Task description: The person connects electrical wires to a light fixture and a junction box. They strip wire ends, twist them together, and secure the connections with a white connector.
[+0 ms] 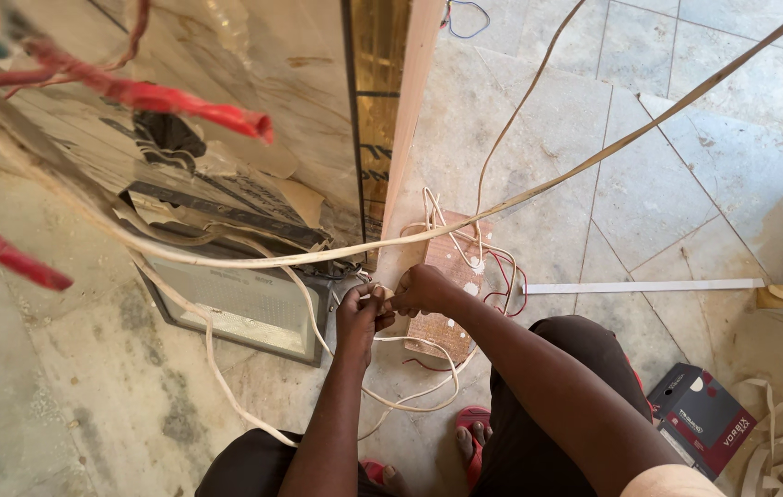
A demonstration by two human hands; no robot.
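Hands meet low in the head view, fingertips almost touching. The left hand has its fingers curled together and pinched on the end of a white cable, which runs down and away to the left of the fingers across the floor. The right hand is likewise closed, its fingers gripping a short stub of the same wiring just right of the left fingertips; the exact join between them is too small to resolve. Just beyond the fingers stands a flat flood lamp to the left and a perforated brown board carrying red and white leads to the right. A long pale cord passes above the fingers. By appearance, the step in hand is working two wire ends together; any next move calls for fine fingertip control and a steady pinch.
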